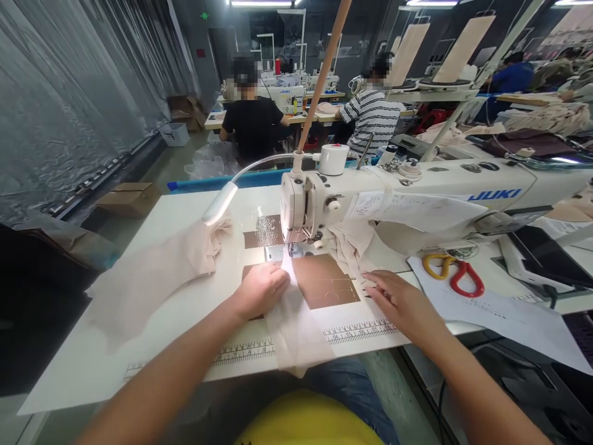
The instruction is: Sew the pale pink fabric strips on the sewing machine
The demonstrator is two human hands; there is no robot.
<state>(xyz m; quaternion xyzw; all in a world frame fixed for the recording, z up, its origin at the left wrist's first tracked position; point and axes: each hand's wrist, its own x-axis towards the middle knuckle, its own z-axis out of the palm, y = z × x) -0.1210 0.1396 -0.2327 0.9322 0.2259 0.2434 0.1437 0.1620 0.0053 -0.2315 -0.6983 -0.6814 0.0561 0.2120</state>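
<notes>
A pale strip of fabric (299, 327) runs from under the needle of the white sewing machine (308, 204) down over the table's front edge. My left hand (263, 287) is closed on this fabric, just left of and below the needle; its fingertips are bent over the cloth. To the right, my right hand (393, 300) is beside the brown plate (324, 281), near a bunched pale cloth (354, 244) behind it. Its fingers are partly curled and apart, with nothing visible between them.
A pile of pale fabric pieces (162, 272) lies on the left of the table (185, 364). Yellow-handled scissors (438, 266) and a red handle (467, 279) rest on paper (491, 315) at right. A lamp (221, 203) bends over the table. Two people sit at machines ahead.
</notes>
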